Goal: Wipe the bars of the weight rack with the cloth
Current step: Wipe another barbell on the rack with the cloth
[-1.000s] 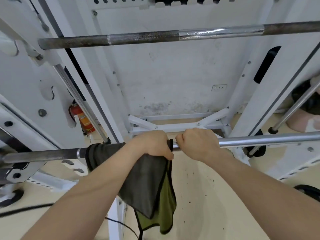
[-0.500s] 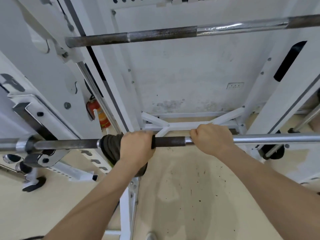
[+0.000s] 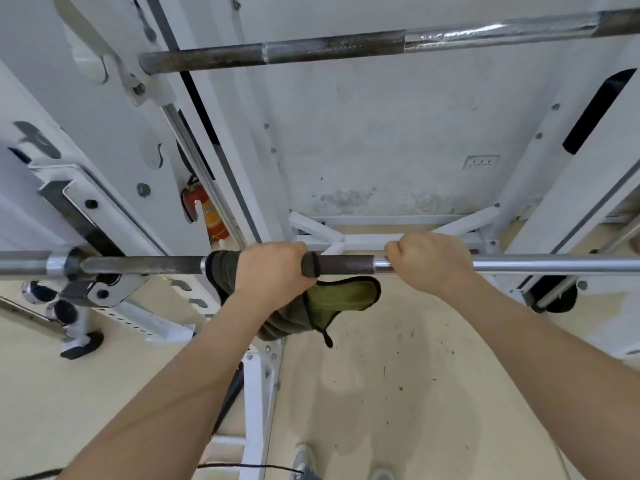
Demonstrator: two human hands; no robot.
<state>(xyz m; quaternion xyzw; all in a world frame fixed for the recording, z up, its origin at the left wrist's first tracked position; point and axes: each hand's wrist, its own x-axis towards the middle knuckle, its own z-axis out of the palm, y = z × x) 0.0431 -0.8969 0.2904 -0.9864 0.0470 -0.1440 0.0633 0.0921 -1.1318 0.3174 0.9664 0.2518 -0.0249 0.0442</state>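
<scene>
A steel barbell (image 3: 540, 264) runs across the white weight rack (image 3: 242, 161) at chest height, dark and knurled left of centre, shiny to the right. My left hand (image 3: 273, 271) is closed over a grey-and-green cloth (image 3: 341, 296) wrapped round the bar; a green flap hangs below it. My right hand (image 3: 429, 261) grips the bare bar just to the right. A second, rusty bar (image 3: 332, 48) lies higher up on the rack.
A red fire extinguisher (image 3: 207, 216) stands by the wall behind the left upright. The bar's left end rests in a hook (image 3: 104, 289). Black cables (image 3: 228, 393) trail on the beige floor. My shoes (image 3: 304, 462) show at the bottom edge.
My left hand slid the cloth left along the bar, uncovering the dark knurled section, then edged back right. The cloth's green flap swings out to the right. The right hand stays gripped.
</scene>
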